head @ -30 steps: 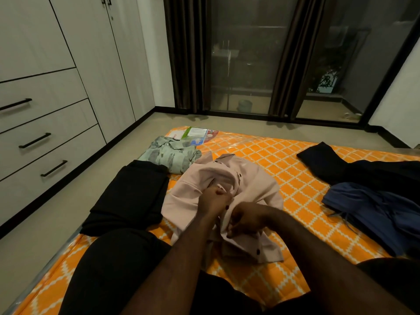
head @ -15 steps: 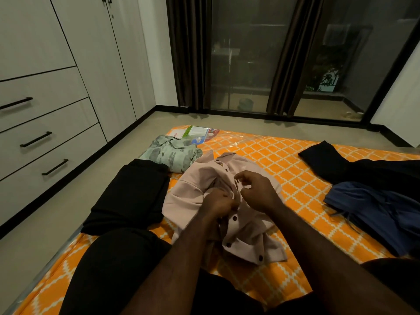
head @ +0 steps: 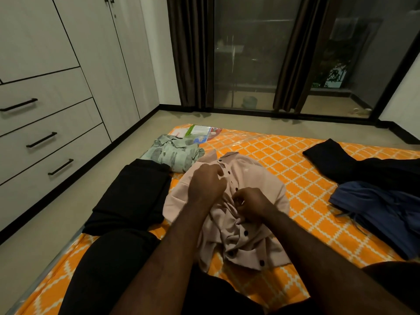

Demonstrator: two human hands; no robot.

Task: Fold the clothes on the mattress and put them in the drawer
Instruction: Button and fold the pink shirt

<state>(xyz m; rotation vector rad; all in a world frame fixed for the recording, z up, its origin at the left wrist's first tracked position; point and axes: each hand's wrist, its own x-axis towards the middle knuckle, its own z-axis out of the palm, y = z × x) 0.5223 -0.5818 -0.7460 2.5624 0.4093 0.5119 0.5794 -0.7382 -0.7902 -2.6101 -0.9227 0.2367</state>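
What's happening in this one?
A person sitting on the orange patterned mattress works on a pale pink button-up shirt: the left hand grips it near the collar, the right hand pinches the button strip. A folded black garment and a folded grey-green shirt lie beside it; a dark blue garment and a second black garment lie unfolded. The pale drawers are closed.

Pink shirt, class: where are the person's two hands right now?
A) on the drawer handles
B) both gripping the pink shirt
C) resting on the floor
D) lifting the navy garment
B: the left hand and right hand both pinch the pink shirt by its buttoned front.
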